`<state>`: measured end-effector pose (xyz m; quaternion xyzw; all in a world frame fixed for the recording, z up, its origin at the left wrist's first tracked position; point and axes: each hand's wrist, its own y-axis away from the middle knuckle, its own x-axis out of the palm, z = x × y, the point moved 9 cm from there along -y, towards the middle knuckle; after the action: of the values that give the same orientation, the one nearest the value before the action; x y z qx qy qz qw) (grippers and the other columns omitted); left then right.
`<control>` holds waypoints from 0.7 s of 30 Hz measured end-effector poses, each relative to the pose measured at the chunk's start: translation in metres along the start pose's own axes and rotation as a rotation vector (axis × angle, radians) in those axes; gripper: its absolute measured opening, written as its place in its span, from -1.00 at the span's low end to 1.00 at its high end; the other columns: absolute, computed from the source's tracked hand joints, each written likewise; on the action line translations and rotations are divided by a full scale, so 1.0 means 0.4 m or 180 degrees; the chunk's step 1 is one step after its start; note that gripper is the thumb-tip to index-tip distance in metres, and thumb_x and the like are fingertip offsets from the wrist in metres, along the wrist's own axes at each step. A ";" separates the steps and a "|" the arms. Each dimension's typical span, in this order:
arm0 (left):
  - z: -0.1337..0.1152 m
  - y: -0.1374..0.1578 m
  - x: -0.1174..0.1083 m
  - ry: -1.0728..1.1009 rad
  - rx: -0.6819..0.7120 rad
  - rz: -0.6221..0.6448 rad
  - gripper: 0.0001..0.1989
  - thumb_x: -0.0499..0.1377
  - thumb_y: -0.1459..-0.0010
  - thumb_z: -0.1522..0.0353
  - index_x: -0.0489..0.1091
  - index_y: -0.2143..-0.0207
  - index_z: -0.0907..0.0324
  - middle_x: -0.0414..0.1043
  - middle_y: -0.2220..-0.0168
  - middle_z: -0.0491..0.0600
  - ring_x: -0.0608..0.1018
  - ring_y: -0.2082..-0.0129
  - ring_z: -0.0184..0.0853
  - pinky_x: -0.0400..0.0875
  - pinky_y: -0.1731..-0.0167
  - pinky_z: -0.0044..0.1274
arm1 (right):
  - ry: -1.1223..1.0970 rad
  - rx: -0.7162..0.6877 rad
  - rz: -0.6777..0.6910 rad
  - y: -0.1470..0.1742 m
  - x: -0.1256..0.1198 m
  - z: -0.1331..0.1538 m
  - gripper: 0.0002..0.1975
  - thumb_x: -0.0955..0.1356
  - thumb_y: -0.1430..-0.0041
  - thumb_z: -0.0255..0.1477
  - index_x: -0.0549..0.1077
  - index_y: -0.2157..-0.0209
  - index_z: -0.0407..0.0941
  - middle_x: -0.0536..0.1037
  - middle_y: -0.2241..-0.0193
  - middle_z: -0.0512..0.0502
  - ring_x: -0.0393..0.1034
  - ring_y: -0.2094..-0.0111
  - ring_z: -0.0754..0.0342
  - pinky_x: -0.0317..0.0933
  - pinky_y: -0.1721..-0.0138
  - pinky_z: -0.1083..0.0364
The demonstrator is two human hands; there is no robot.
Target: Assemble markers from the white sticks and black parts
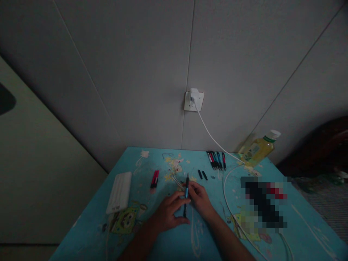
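Observation:
A blue and black pen (pixel 186 191) stands nearly upright in the picture, tip end away from me. My left hand (pixel 172 212) grips it from the left, thumb by its lower end and fingers at its middle. From the right, my right hand (pixel 200 199) has curled fingers closed at the pen's upper part; their exact contact is partly hidden behind it. Thin refill-like sticks (pixel 178 182) lie just beyond my hands. Two small black pieces (pixel 202 175) rest to the right, and pink and black pen parts (pixel 154 179) to the left.
Several pens (pixel 216 160) lie in a row near the wall. A white power bank (pixel 119 193) is at left. A bottle of yellow liquid (pixel 258 149) stands back right. A white cable (pixel 224 185) runs from the wall socket (pixel 194 100) across the table (pixel 89 232); a blurred dark object (pixel 263 203) lies right.

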<state>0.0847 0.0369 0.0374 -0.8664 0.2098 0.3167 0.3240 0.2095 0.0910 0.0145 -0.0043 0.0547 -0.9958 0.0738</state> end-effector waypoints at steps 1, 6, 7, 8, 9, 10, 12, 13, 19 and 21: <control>-0.002 0.000 0.000 -0.0021 0.0008 0.0016 -0.33 0.24 -0.07 -0.08 0.34 -0.14 0.07 0.35 -0.09 0.14 0.50 -0.02 -0.12 0.45 0.02 -0.38 | 0.0114 -0.0077 -0.0173 0.001 -0.015 0.010 -0.69 0.29 -0.31 -0.19 0.53 0.19 -0.13 0.50 0.42 -0.01 0.36 0.41 0.09 0.25 0.33 0.12; 0.003 0.006 0.002 0.0057 -0.0020 0.0056 -0.32 0.21 -0.04 -0.14 0.39 -0.07 0.09 0.37 -0.03 0.14 0.53 0.12 -0.16 0.47 0.13 -0.40 | 0.0843 -0.0904 -0.0816 0.019 -0.067 0.094 -0.76 0.27 -0.35 -0.32 0.51 0.06 -0.05 0.50 0.09 -0.14 0.37 0.03 -0.02 0.26 0.02 0.02; 0.007 0.007 0.004 0.0116 -0.0037 0.0057 -0.34 0.20 -0.04 -0.14 0.41 -0.03 0.11 0.40 0.03 0.12 0.54 0.20 -0.20 0.47 0.18 -0.43 | 0.0935 -0.1007 -0.0818 0.022 -0.066 0.102 -0.75 0.26 -0.35 -0.35 0.51 0.04 -0.04 0.48 0.07 -0.15 0.35 0.00 -0.02 0.25 -0.01 0.00; 0.010 0.007 0.006 0.0183 -0.0040 0.0049 -0.37 0.20 -0.05 -0.13 0.43 0.02 0.12 0.41 0.10 0.10 0.52 0.27 -0.25 0.46 0.23 -0.46 | 0.1009 -0.1072 -0.0799 0.024 -0.064 0.106 -0.74 0.25 -0.36 -0.38 0.50 0.02 -0.03 0.47 0.06 -0.15 0.35 -0.01 -0.01 0.25 -0.03 -0.01; 0.012 0.008 0.006 0.0265 -0.0030 0.0019 -0.42 0.19 -0.08 -0.11 0.45 0.07 0.14 0.41 0.17 0.07 0.50 0.33 -0.29 0.45 0.27 -0.48 | 0.1084 -0.1124 -0.0750 0.025 -0.058 0.107 -0.72 0.23 -0.37 -0.41 0.49 0.00 -0.02 0.46 0.05 -0.16 0.34 -0.01 -0.01 0.24 -0.05 -0.02; 0.015 0.008 0.006 0.0370 -0.0018 -0.0026 -0.46 0.16 -0.13 -0.09 0.46 0.10 0.15 0.40 0.22 0.05 0.48 0.36 -0.31 0.44 0.30 -0.49 | 0.1164 -0.1180 -0.0678 0.027 -0.050 0.108 -0.70 0.21 -0.37 -0.44 0.49 -0.01 -0.01 0.44 0.02 -0.17 0.34 -0.02 -0.01 0.24 -0.06 -0.04; 0.017 0.008 0.002 0.0627 0.0031 -0.0147 -0.51 0.09 -0.23 -0.05 0.46 0.11 0.16 0.38 0.24 0.06 0.47 0.32 -0.30 0.43 0.28 -0.49 | 0.1356 -0.1300 -0.0434 0.032 -0.026 0.108 -0.64 0.19 -0.36 -0.50 0.46 -0.06 0.00 0.37 -0.07 -0.19 0.31 -0.07 -0.02 0.23 -0.09 -0.06; 0.018 0.008 -0.001 0.0754 0.0060 -0.0212 -0.53 0.05 -0.27 -0.02 0.45 0.10 0.16 0.37 0.21 0.08 0.47 0.27 -0.28 0.43 0.24 -0.47 | 0.1459 -0.1365 -0.0265 0.035 -0.009 0.107 -0.61 0.19 -0.34 -0.53 0.45 -0.09 0.01 0.33 -0.12 -0.19 0.28 -0.11 -0.03 0.23 -0.10 -0.07; 0.035 0.007 -0.025 0.0791 0.0035 -0.0593 -0.79 0.08 -0.35 0.30 0.45 0.06 0.14 0.38 0.11 0.08 0.50 0.12 -0.25 0.46 0.10 -0.44 | 0.1917 -0.1580 0.0435 0.050 0.054 0.091 -0.53 0.21 -0.25 -0.61 0.41 -0.12 0.02 0.39 -0.11 -0.15 0.26 -0.14 -0.05 0.17 -0.16 -0.13; 0.046 0.011 -0.045 0.0745 -0.0045 -0.0835 -0.79 0.07 -0.34 0.39 0.46 0.06 0.12 0.40 0.13 0.05 0.52 0.15 -0.28 0.50 0.16 -0.48 | 0.1961 -0.1520 0.0446 0.049 0.052 0.089 -0.57 0.21 -0.27 -0.59 0.41 -0.10 0.00 0.48 -0.02 -0.15 0.34 -0.05 -0.04 0.22 -0.11 -0.11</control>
<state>0.0619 0.0497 0.0369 -0.9196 0.1290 0.1701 0.3298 0.1924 0.0650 0.0477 0.2814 0.3045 -0.9022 0.1187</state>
